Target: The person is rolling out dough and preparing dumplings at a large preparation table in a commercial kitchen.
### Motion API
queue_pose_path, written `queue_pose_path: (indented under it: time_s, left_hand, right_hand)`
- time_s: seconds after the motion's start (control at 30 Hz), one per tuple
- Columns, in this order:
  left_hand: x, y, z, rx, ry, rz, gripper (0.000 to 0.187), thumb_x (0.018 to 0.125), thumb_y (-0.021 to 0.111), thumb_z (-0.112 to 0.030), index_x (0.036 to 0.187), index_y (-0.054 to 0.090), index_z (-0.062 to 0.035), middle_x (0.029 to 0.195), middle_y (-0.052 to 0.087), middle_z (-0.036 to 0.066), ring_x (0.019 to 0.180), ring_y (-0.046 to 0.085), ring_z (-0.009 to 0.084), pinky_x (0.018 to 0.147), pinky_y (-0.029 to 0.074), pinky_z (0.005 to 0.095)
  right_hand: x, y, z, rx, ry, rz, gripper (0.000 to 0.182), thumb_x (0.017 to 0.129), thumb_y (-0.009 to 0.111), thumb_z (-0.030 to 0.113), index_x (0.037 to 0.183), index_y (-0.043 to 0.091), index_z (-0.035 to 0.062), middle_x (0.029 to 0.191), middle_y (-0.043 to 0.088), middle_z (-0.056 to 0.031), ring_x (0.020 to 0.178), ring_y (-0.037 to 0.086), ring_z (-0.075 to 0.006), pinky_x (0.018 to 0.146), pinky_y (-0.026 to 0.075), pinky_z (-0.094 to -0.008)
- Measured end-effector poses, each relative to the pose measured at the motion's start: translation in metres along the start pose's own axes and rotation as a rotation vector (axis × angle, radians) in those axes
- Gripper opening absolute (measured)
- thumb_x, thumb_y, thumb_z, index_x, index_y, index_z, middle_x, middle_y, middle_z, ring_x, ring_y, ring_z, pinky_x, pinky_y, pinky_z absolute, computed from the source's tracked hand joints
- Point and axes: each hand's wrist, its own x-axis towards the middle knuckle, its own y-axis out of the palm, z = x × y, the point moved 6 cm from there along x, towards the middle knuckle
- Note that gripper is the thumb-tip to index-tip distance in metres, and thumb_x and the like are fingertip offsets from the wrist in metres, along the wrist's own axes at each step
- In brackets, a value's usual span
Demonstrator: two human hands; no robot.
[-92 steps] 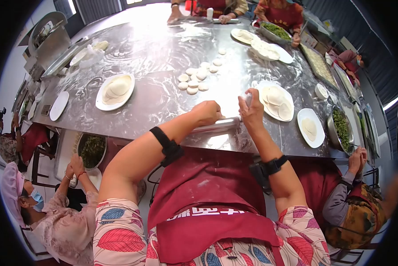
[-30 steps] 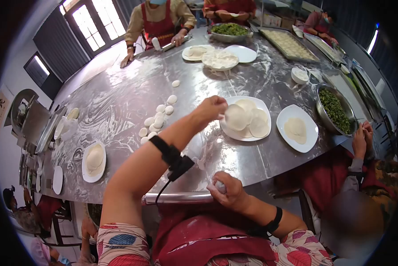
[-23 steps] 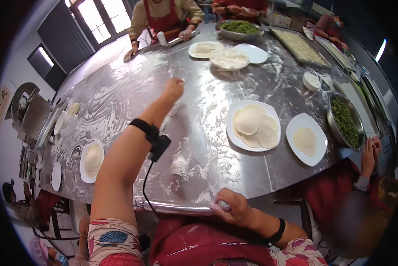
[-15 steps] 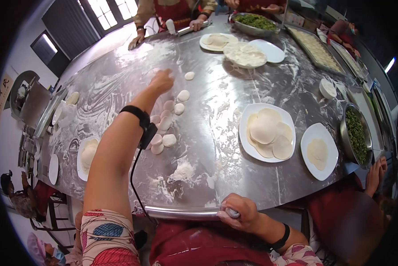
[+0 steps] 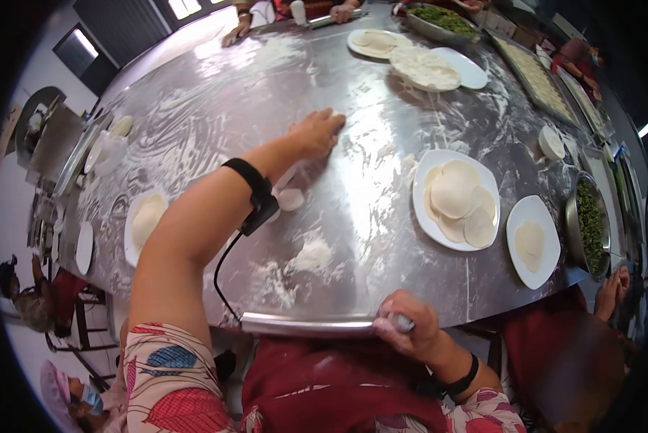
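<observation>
Left hand [image 5: 316, 133] stretched far over the floured steel table [image 5: 215, 94], palm down, fingers flat on a dough piece [image 5: 336, 114] showing at the fingertips; not clenched. Forearm crossing above more dough pieces, one disc [image 5: 290, 199] visible just right of the black wrist strap [image 5: 255, 191]. Right hand [image 5: 407, 328] at the near table edge, clenched around the end of a rolling pin [image 5: 306, 325] lying along that edge. Flour patch [image 5: 311, 256] between pin and discs. Right of centre, a white plate [image 5: 421, 209] bearing stacked round wrappers [image 5: 454, 193]; just right of it, a second plate [image 5: 519, 242] with one wrapper. Steel bowl of chopped greens [image 5: 589, 224] at the right edge. Left, a plate with wrappers [image 5: 147, 220]. Far side: more plates [image 5: 425, 68], a tray [image 5: 537, 76], and other people's hands [image 5: 338, 11] at the rim. Another person's hands [image 5: 612, 285] near right, below the table edge.
</observation>
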Motion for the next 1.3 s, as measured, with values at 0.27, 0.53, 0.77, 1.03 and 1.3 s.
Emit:
queue_pose_path:
  time_s: [0.27, 0.53, 0.77, 1.03, 1.3]
  left_hand:
    - [-0.133, 0.004, -0.024, -0.166, 0.141, 0.092, 0.048, 0.086, 0.057, -0.018, 0.133, 0.045, -0.0184, 0.141, 0.037, 0.016, 0.129, 0.037, 0.0354, 0.104, 0.035, 0.0413]
    - [-0.229, -0.056, 0.032, -0.133, -0.376, -0.15, 0.025, 0.082, 0.062, -0.023, 0.1, 0.066, -0.0058, 0.095, 0.066, 0.018, 0.092, 0.063, 0.0342, 0.08, 0.05, 0.0398]
    - [-0.248, -0.026, 0.029, -0.111, -0.59, -0.158, 0.044, 0.075, 0.066, -0.042, 0.091, 0.068, -0.0017, 0.097, 0.066, 0.018, 0.095, 0.063, 0.0342, 0.078, 0.049, 0.0432]
    - [-0.245, -0.007, -0.011, -0.569, -0.221, -0.248, 0.025, 0.071, 0.072, -0.021, 0.081, 0.06, -0.0014, 0.075, 0.062, 0.012, 0.072, 0.06, 0.0228, 0.065, 0.047, 0.0356]
    - [-0.214, 0.016, -0.065, -0.308, -0.113, -0.18, 0.013, 0.071, 0.065, -0.017, 0.08, 0.067, -0.0082, 0.079, 0.066, 0.014, 0.078, 0.064, 0.0292, 0.066, 0.049, 0.0399]
  right_hand:
    - [-0.019, 0.003, 0.011, -0.113, 0.089, -0.128, 0.035, 0.077, 0.067, -0.003, 0.106, 0.047, 0.0022, 0.081, 0.058, -0.0121, 0.064, 0.06, -0.022, 0.055, 0.048, -0.0307]
    - [-0.02, 0.008, 0.002, -0.034, 0.183, -0.213, 0.027, 0.086, 0.062, 0.003, 0.107, 0.046, 0.0053, 0.081, 0.055, -0.0082, 0.056, 0.057, -0.0108, 0.048, 0.047, -0.0236]
    - [-0.015, 0.009, 0.001, -0.029, 0.213, -0.243, 0.027, 0.086, 0.06, 0.002, 0.107, 0.045, 0.0061, 0.079, 0.053, -0.0062, 0.054, 0.056, -0.01, 0.046, 0.047, -0.0229]
    - [-0.025, 0.013, 0.008, -0.023, 0.192, -0.261, 0.028, 0.086, 0.059, -0.001, 0.109, 0.043, 0.0066, 0.081, 0.051, -0.0061, 0.056, 0.056, -0.0101, 0.046, 0.046, -0.0229]
    - [-0.024, 0.012, 0.01, -0.044, 0.215, -0.239, 0.029, 0.087, 0.059, 0.001, 0.11, 0.042, 0.0074, 0.084, 0.05, -0.0059, 0.057, 0.056, -0.0106, 0.048, 0.047, -0.0228]
